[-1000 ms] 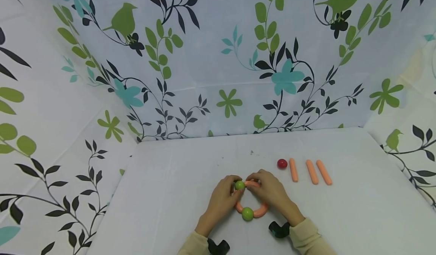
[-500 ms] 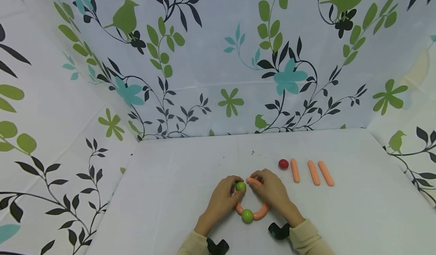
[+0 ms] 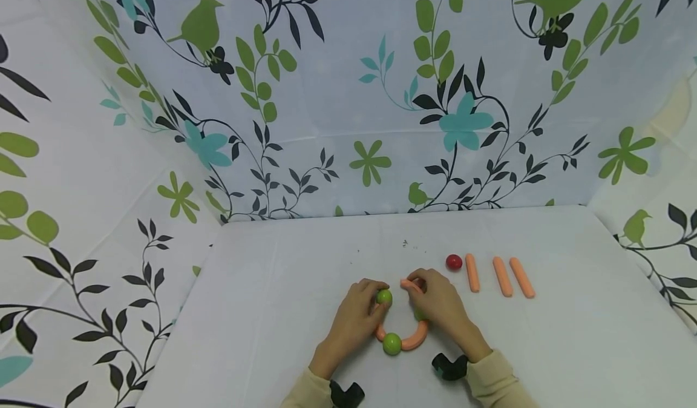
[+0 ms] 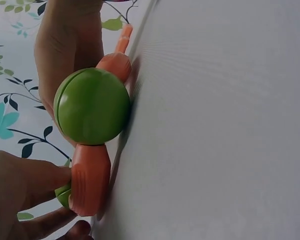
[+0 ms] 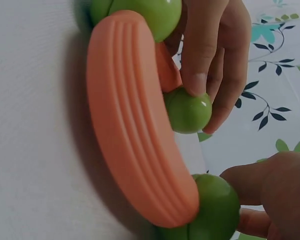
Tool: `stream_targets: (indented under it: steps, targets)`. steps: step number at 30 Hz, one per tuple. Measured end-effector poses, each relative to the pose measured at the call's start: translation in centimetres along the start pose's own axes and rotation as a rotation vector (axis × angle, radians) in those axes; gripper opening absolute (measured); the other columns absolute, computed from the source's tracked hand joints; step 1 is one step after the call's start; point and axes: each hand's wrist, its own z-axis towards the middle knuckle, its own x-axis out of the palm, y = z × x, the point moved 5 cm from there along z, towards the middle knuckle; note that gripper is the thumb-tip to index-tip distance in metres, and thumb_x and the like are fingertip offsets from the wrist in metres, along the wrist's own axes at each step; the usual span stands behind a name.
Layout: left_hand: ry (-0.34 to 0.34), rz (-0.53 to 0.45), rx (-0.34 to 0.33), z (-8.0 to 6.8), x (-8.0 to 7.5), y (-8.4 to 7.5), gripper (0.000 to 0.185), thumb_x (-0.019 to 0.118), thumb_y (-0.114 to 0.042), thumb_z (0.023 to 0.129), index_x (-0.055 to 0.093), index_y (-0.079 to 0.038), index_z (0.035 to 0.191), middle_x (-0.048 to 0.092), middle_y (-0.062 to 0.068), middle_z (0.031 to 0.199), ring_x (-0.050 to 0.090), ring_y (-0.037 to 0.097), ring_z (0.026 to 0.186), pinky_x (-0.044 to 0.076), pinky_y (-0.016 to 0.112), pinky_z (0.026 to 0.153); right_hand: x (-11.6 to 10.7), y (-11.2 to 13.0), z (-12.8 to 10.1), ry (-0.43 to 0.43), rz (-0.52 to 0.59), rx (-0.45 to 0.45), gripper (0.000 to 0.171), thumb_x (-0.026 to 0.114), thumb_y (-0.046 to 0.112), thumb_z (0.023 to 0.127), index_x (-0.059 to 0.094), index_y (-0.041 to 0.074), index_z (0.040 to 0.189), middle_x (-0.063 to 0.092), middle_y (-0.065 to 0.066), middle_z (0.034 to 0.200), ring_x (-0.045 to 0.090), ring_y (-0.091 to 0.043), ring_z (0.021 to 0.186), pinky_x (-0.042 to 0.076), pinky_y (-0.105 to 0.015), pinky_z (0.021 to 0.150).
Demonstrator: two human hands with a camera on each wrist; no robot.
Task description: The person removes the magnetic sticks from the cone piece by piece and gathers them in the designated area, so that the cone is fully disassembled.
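A chain of curved, ridged orange toy sticks (image 3: 416, 337) and green balls (image 3: 392, 344) lies bent into a loop on the white table, with a gap at its far side. My left hand (image 3: 354, 314) pinches the green ball (image 5: 188, 110) at one end of this gap. Across from it, my right hand (image 3: 438, 304) grips an orange curved stick (image 3: 409, 284) near its free end. Partly under the right palm sits another green ball (image 5: 212, 207). In the left wrist view the near ball (image 4: 92, 106) joins two orange sticks.
Behind the right hand lie a red ball (image 3: 454, 263) and three straight orange sticks (image 3: 503, 276) in a row. A patterned cloth (image 3: 327, 105) hangs at the table's back edge. Black wrist cameras (image 3: 346, 394) sit near both cuffs.
My right hand has moved right and slightly away, carrying the orange stick's end off from the green ball in my left hand. The gap between them has widened; the left hand stays nearly still.
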Motion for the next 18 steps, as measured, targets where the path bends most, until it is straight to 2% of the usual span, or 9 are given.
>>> stream_targets:
  steps: [3, 7, 9, 13, 16, 18]
  targets:
    - [-0.024, 0.096, 0.058, -0.1, -0.4, -0.9, 0.033, 0.073, -0.023, 0.098, 0.068, -0.018, 0.129, 0.065, 0.001, 0.130, 0.057, 0.019, 0.115, 0.055, 0.035, 0.090, -0.4, 0.0, 0.0, 0.018, 0.020, -0.008, 0.029, 0.075, 0.027, 0.096, 0.074, 0.009, 0.119, 0.066, -0.007, 0.098, 0.055, -0.017, 0.078, 0.045, -0.030, 0.067]
    - [-0.073, 0.240, 0.201, -0.2, -1.2, -2.6, 0.024, 0.072, -0.022, 0.097, 0.071, -0.018, 0.121, 0.067, -0.001, 0.125, 0.060, 0.020, 0.117, 0.055, 0.036, 0.094, -0.7, -0.4, 0.4, 0.054, 0.076, -0.054, 0.027, 0.075, 0.019, 0.095, 0.073, 0.014, 0.121, 0.068, -0.006, 0.103, 0.055, -0.016, 0.081, 0.045, -0.027, 0.068]
    - [-0.066, 0.293, 0.270, -0.5, -1.4, -3.4, 0.019, 0.071, -0.023, 0.098, 0.072, -0.020, 0.117, 0.069, -0.004, 0.120, 0.061, 0.018, 0.116, 0.055, 0.035, 0.092, -0.8, -0.6, 0.6, 0.077, 0.104, -0.097, 0.027, 0.075, 0.013, 0.094, 0.074, 0.016, 0.120, 0.069, -0.006, 0.107, 0.056, -0.014, 0.084, 0.046, -0.025, 0.069]
    - [0.024, 0.320, 0.359, -1.0, -1.2, -4.7, 0.013, 0.068, -0.025, 0.100, 0.073, -0.025, 0.112, 0.071, -0.010, 0.114, 0.061, 0.012, 0.112, 0.051, 0.027, 0.084, -1.1, -1.0, 0.7, 0.144, 0.123, -0.184, 0.026, 0.073, 0.009, 0.094, 0.075, 0.017, 0.119, 0.069, -0.005, 0.110, 0.056, -0.014, 0.086, 0.046, -0.024, 0.070]
    - [0.104, 0.312, 0.389, -1.3, -0.8, -5.1, 0.012, 0.068, -0.028, 0.101, 0.074, -0.027, 0.111, 0.070, -0.012, 0.112, 0.059, 0.009, 0.108, 0.047, 0.023, 0.080, -1.3, -1.3, 0.8, 0.202, 0.132, -0.210, 0.024, 0.072, 0.012, 0.096, 0.074, 0.019, 0.119, 0.069, -0.002, 0.108, 0.056, -0.014, 0.086, 0.046, -0.024, 0.070]
    - [0.145, 0.308, 0.400, -1.5, -0.4, -5.3, 0.012, 0.068, -0.031, 0.101, 0.074, -0.027, 0.111, 0.070, -0.013, 0.111, 0.057, 0.007, 0.105, 0.048, 0.025, 0.083, -1.5, -1.5, 0.8, 0.234, 0.134, -0.221, 0.023, 0.071, 0.017, 0.098, 0.073, 0.020, 0.121, 0.069, 0.000, 0.107, 0.057, -0.014, 0.087, 0.046, -0.024, 0.070]
